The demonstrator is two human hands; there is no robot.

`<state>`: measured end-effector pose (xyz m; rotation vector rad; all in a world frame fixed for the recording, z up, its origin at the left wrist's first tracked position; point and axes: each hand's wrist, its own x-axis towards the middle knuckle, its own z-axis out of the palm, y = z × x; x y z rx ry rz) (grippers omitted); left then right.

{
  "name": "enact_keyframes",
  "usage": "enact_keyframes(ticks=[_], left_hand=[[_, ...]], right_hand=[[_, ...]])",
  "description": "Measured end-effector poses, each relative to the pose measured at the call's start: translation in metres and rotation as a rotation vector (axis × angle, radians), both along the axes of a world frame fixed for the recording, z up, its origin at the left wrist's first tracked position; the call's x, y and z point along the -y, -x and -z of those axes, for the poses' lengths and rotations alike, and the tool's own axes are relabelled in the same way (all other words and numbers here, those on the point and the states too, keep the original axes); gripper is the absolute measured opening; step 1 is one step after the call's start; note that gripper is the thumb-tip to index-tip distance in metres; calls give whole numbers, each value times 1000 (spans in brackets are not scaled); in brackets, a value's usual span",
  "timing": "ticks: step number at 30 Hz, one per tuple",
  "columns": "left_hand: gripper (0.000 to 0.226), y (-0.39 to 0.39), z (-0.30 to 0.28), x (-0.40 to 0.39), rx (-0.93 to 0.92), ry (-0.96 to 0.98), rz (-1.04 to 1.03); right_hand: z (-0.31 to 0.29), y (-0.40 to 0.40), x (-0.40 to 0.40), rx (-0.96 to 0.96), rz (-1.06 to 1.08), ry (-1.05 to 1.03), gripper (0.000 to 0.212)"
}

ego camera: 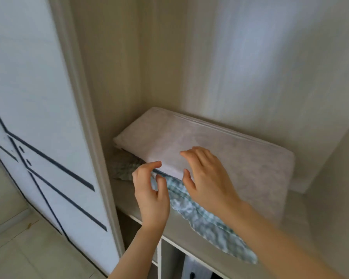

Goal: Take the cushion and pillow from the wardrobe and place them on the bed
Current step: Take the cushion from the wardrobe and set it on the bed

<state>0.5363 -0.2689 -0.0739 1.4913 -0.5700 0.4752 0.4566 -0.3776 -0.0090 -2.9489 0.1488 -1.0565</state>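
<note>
While I look down from my head camera into an open wardrobe (189, 57), both my bare hands reach toward a shelf (181, 230) at about chest height. On that shelf lies a pale, whitish pillow (220, 146), long and flat, running along the back wall. Under it sits a green-and-white checked cushion (206, 220), its near corner sticking out over the shelf's front edge and another part showing at the pillow's left end.

My left hand (151, 196) hovers at the pillow's front left edge, fingers (149, 166) curled and apart, thumb separate, gripping nothing. My right hand (208, 178) is just beside it, palm down over the pillow's front edge, fingers (197, 154) spread and slightly bent; I cannot tell whether the fingertips touch the fabric. Nothing is clamped in either hand.

To the left stands a white wardrobe door (38, 117) with dark diagonal lines. Below the shelf are smaller compartments (169, 260), dim inside.
</note>
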Motion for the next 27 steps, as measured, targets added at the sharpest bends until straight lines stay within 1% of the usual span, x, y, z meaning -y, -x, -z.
enact_keyframes(ticks=[5, 7, 11, 13, 15, 17, 19, 22, 27], left_hand=[[31, -3, 17, 50, -204, -47, 48], [27, -16, 24, 67, -282, -54, 11], [20, -43, 37, 100, -388, -127, -94], [33, -53, 42, 115, -441, -192, -135], [59, -65, 46, 127, -551, -209, -135], [84, -80, 50, 136, -724, -149, -104], [98, -94, 58, 142, -853, -83, -65], [101, -107, 69, 150, -904, -44, -36], [104, -109, 87, 161, -861, 7, 25]], right_hand=[[16, 2, 51, -50, 149, -76, 37], [22, -2, 74, -78, 214, -95, 36], [36, -19, 118, -107, 308, -163, 33], [42, -31, 137, -145, 349, -176, 35], [44, -47, 156, -183, 376, -167, 38], [43, -65, 176, -199, 402, -158, 40], [40, -84, 195, -213, 433, -160, 42], [39, -110, 220, -236, 463, -161, 44], [38, -143, 262, -351, 514, -98, 53]])
